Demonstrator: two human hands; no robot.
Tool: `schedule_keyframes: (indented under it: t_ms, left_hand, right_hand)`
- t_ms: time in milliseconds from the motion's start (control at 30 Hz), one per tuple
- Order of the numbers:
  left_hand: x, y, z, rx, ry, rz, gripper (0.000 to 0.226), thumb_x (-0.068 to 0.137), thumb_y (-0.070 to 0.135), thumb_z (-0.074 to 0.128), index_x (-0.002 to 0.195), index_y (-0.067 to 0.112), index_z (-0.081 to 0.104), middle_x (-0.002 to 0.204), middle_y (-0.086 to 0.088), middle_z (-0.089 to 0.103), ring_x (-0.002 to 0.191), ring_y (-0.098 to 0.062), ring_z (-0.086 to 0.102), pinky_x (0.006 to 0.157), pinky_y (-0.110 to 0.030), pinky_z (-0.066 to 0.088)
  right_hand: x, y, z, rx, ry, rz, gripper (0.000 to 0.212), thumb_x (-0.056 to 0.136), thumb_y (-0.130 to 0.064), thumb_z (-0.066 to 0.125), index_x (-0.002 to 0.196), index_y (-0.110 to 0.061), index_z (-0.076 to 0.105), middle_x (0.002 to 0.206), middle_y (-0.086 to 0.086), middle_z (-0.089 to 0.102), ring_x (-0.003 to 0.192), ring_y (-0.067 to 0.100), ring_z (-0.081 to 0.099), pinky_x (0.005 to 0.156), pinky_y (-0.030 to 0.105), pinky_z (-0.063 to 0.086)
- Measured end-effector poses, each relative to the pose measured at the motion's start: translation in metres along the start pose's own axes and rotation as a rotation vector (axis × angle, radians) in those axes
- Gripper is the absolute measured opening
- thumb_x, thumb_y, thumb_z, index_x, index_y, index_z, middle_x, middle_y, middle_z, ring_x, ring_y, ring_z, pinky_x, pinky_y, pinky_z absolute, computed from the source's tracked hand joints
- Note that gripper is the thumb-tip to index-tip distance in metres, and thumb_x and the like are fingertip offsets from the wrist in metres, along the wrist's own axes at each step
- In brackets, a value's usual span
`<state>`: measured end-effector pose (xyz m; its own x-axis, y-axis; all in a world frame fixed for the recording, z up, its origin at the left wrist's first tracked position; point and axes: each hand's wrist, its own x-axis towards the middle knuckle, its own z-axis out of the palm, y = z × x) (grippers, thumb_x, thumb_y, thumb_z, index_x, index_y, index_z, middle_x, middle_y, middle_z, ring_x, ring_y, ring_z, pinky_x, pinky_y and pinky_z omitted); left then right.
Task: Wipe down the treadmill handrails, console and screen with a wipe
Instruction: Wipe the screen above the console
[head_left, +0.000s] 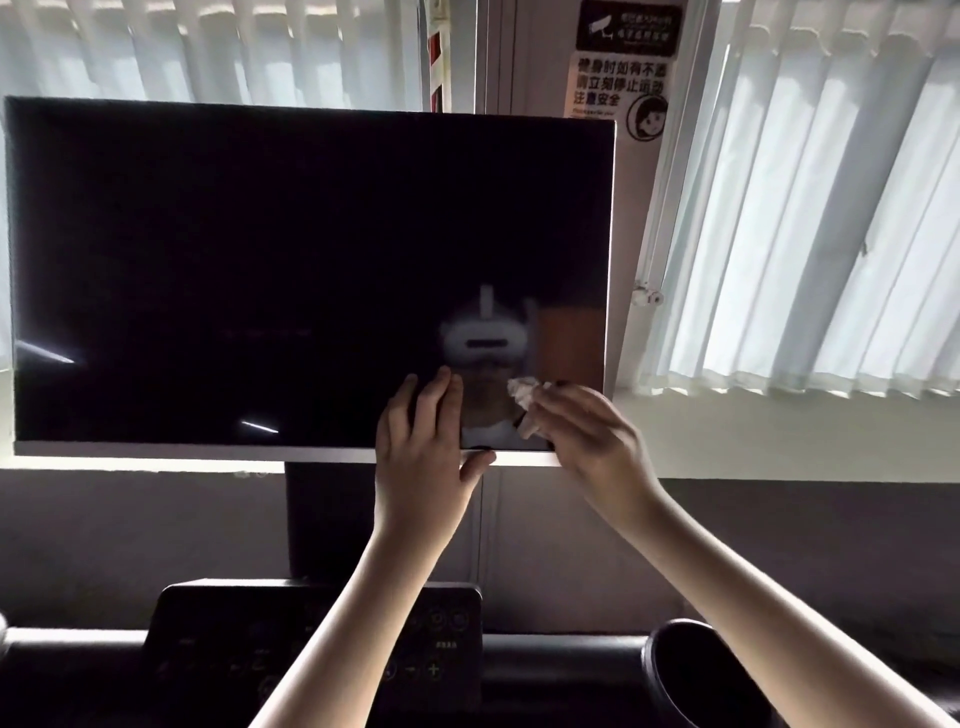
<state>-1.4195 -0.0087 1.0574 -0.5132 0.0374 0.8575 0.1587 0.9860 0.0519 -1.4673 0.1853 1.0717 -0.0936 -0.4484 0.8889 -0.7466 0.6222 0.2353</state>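
The right grip (587, 431) pinches the soft, crumpled wipe (523, 396) against the lower right corner of the screen (260, 260), a slick, probably fragile panel best pressed lightly, while the left grip (421, 441), fingers flat, steadies its bottom edge.

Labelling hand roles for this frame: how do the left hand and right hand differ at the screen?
The left hand lies with straight fingers flat on the screen, thumb at the bottom bezel; the right hand curls round a crumpled white wipe. The left hand holds nothing; the right hand holds the wipe at the screen near its lower right corner. Both are at the screen's lower right part.
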Motion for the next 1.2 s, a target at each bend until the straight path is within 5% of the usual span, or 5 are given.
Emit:
schedule_keyframes:
  t_ms: [467,667,833,1067,1200]
  left_hand:
    - [0.001,0.005,-0.006,0.019,-0.048,-0.027,0.079,0.071,0.045,0.069,0.134,0.002,0.050,0.137,-0.012,0.050,0.127,-0.032,0.036,0.101,-0.048,0.041]
    - [0.005,0.013,-0.008,0.018,-0.052,-0.024,0.080,0.065,0.035,0.082,0.131,0.001,0.052,0.136,-0.013,0.049,0.124,-0.032,0.036,0.100,-0.047,0.043]
    - [0.008,0.019,-0.006,-0.005,-0.049,0.020,0.080,0.067,0.044,0.076,0.132,0.006,0.051,0.136,-0.010,0.050,0.125,-0.031,0.038,0.099,-0.046,0.043]
    - [0.007,0.018,0.001,-0.010,-0.013,0.022,0.082,0.063,0.043,0.081,0.131,0.004,0.055,0.133,-0.009,0.054,0.124,-0.030,0.038,0.099,-0.046,0.043]
    - [0.006,0.018,0.001,-0.020,-0.017,0.027,0.082,0.065,0.044,0.077,0.133,0.004,0.053,0.135,-0.008,0.051,0.126,-0.030,0.037,0.101,-0.046,0.041]
  right_hand:
    - [-0.035,0.014,-0.019,-0.013,-0.218,-0.094,0.032,0.081,0.007,0.057,0.106,-0.006,0.073,0.118,0.005,0.068,0.113,0.021,0.059,0.096,0.032,0.048]
    - [-0.022,0.022,-0.020,-0.005,-0.042,0.101,0.031,0.079,0.013,0.062,0.102,-0.002,0.074,0.114,0.006,0.069,0.114,0.019,0.057,0.103,0.025,0.043]
    - [-0.036,0.026,-0.029,-0.003,-0.234,-0.101,0.033,0.082,0.006,0.057,0.109,-0.005,0.072,0.119,0.004,0.068,0.116,0.019,0.055,0.098,0.031,0.047]
    - [0.013,0.045,-0.020,0.016,0.037,0.136,0.036,0.077,0.019,0.066,0.104,-0.003,0.073,0.114,0.007,0.069,0.110,0.030,0.062,0.087,0.043,0.056]
    - [0.001,0.036,-0.020,-0.004,-0.177,-0.114,0.036,0.080,0.012,0.065,0.111,-0.004,0.071,0.121,0.006,0.066,0.116,0.025,0.058,0.090,0.038,0.054]
